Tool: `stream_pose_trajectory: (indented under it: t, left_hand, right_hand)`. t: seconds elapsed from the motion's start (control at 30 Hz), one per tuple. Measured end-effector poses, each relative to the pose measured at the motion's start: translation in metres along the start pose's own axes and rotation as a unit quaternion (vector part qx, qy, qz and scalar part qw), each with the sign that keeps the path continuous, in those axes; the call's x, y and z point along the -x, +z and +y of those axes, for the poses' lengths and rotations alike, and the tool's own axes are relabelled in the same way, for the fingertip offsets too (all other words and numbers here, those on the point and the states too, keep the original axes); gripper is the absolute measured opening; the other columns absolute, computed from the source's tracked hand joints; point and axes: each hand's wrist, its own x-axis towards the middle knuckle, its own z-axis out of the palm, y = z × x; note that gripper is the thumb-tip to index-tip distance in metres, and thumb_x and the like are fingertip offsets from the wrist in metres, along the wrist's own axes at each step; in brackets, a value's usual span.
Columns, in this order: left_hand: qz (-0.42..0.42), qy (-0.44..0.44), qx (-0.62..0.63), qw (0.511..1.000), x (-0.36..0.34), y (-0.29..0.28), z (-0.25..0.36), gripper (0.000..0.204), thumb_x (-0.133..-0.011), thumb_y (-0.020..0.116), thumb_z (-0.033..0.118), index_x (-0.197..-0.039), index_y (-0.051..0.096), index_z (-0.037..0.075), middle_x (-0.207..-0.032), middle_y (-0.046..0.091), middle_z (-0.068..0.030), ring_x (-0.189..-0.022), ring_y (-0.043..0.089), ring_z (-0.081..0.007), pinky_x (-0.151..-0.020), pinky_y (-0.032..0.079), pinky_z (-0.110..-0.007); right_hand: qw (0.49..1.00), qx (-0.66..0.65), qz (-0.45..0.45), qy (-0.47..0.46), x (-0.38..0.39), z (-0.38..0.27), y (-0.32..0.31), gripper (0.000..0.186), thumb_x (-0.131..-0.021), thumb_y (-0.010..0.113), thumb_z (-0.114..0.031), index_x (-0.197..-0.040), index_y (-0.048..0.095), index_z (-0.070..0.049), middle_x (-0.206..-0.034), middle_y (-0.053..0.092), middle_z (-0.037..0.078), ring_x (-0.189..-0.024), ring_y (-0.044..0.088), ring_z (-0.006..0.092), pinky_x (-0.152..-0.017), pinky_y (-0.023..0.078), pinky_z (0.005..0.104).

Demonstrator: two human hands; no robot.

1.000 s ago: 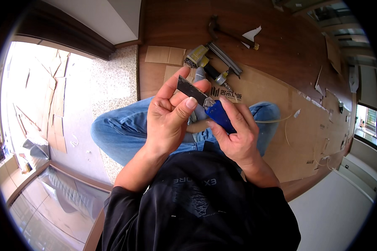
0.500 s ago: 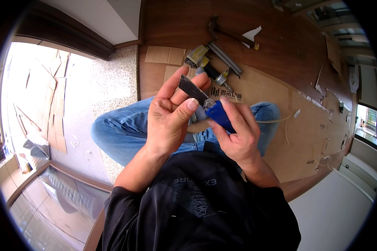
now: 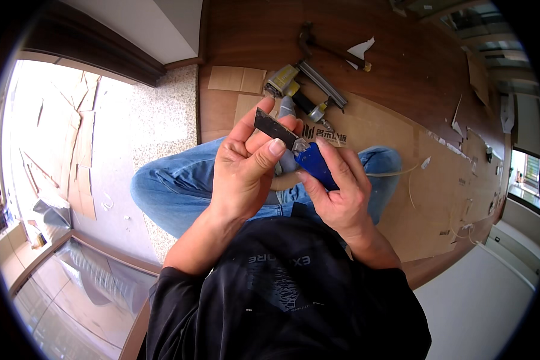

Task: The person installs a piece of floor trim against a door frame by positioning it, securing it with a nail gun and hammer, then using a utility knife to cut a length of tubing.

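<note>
In the head view, a blue-handled knife (image 3: pixel 313 165) is up between the two hands, above the lap in blue jeans (image 3: pixel 174 181); the right hand (image 3: pixel 344 203) grasps its handle between thumb and fingers; the dark blade (image 3: pixel 275 128) reaches from that grip toward the upper left, its slanted end farthest from the right hand and nearest the left hand (image 3: pixel 239 169); so the long axis runs slantwise from the right fingers across to the left ones; the left thumb lies by the blade's lower edge, with fingers behind the blade; I cannot tell whether they pinch it or only steady it; past the hands, a yellow and grey nail gun (image 3: pixel 287 80) lies partly on cardboard (image 3: pixel 396 210), with a hammer (image 3: pixel 335 54) farther off on the wooden floor (image 3: pixel 402 66).
</note>
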Motion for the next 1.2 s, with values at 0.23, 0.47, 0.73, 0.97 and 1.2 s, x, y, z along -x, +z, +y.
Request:
stream_pose_trajectory:
  t: [0.23, 0.47, 0.73, 0.97, 1.2]
  left_hand:
    - [-0.003, 0.012, -0.017, 1.0, -0.001, 0.006, 0.002, 0.072, -0.095, 0.074, 0.002, -0.157, 0.038, -0.001, -0.138, 0.068, -0.015, -0.137, 0.058, -0.0336, -0.12, 0.041, -0.046]
    - [-0.031, -0.001, -0.011, 0.999, 0.0, 0.0, 0.004, 0.072, -0.096, 0.073, 0.004, -0.158, 0.037, -0.001, -0.141, 0.066, -0.0153, -0.14, 0.055, -0.0344, -0.122, 0.039, -0.048]
    - [-0.005, -0.016, 0.007, 1.0, -0.001, 0.0, 0.003, 0.077, -0.092, 0.078, 0.004, -0.157, 0.038, -0.001, -0.134, 0.07, -0.0126, -0.136, 0.058, -0.0325, -0.121, 0.04, -0.047]
    - [-0.02, 0.012, -0.033, 0.999, 0.0, -0.001, 0.002, 0.075, -0.095, 0.074, 0.004, -0.159, 0.035, -0.001, -0.141, 0.066, -0.0161, -0.14, 0.055, -0.0329, -0.123, 0.037, -0.047]
    - [-0.069, 0.043, -0.066, 0.995, 0.002, 0.002, 0.001, 0.066, -0.105, 0.062, 0.012, -0.159, 0.029, -0.006, -0.145, 0.062, -0.0211, -0.142, 0.053, -0.0347, -0.124, 0.034, -0.049]
  right_hand:
    - [1.0, 0.018, -0.008, -0.007, 0.003, 0.001, -0.003, 0.061, -0.081, 0.087, -0.009, -0.138, 0.065, -0.006, -0.098, 0.067, 0.011, -0.083, 0.068, 0.0268, -0.07, 0.057, 0.0371]
    - [0.999, -0.037, -0.024, 0.017, -0.002, -0.003, -0.002, 0.06, -0.081, 0.087, -0.009, -0.137, 0.065, -0.004, -0.1, 0.068, 0.013, -0.084, 0.069, 0.0278, -0.071, 0.058, 0.0374]
    - [1.0, -0.014, -0.012, 0.008, -0.001, -0.002, -0.002, 0.059, -0.082, 0.087, -0.008, -0.136, 0.065, -0.004, -0.103, 0.07, 0.013, -0.086, 0.07, 0.0287, -0.073, 0.059, 0.0369]
    - [1.0, 0.02, 0.005, -0.018, 0.001, 0.002, 0.001, 0.059, -0.083, 0.086, -0.008, -0.137, 0.064, -0.004, -0.105, 0.069, 0.015, -0.087, 0.07, 0.0292, -0.073, 0.059, 0.0371]
    - [0.99, -0.098, -0.02, 0.1, 0.015, 0.008, -0.007, 0.052, -0.101, 0.065, -0.015, -0.145, 0.047, 0.006, -0.108, 0.066, 0.016, -0.085, 0.066, 0.0249, -0.076, 0.055, 0.035]
